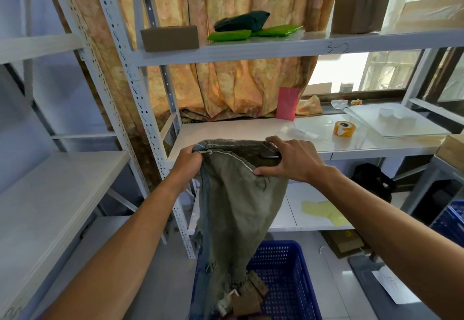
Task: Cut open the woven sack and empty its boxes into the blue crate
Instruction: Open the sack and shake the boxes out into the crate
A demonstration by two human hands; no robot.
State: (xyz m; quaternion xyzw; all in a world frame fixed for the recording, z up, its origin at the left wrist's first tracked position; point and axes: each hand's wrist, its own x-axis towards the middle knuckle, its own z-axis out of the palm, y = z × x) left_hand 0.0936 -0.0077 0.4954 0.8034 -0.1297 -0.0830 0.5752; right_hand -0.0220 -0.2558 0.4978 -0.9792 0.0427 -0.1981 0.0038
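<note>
From my head camera, my left hand (pixel 188 159) is closed in a fist on the bunched left corner of the woven sack (pixel 236 206), fingers curled tight around the stitched hem. My right hand (pixel 291 160) clamps the other end of that hem: the thumb presses the near side of the cloth and the fingers fold over the far edge, so the fabric is pinched between them. I cannot tell whether anything dark lies under those fingers besides the sack.

The sack hangs upside down from my two grips, limp and mostly flat, its frayed cut end down low. Brown boxes (pixel 251 294) poke out of that ragged opening, right over the blue crate (pixel 283 277) on the floor, whose near rim is hidden behind the cloth.

The held hem sits just in front of the edge of the white shelf board (pixel 251 128), near it but apart. A roll of yellow tape (pixel 344 128) rests further right on that board. The slotted upright (pixel 140 108) stands just left of my left wrist. Another blue crate's corner (pixel 449 221) shows at far right, well apart.
</note>
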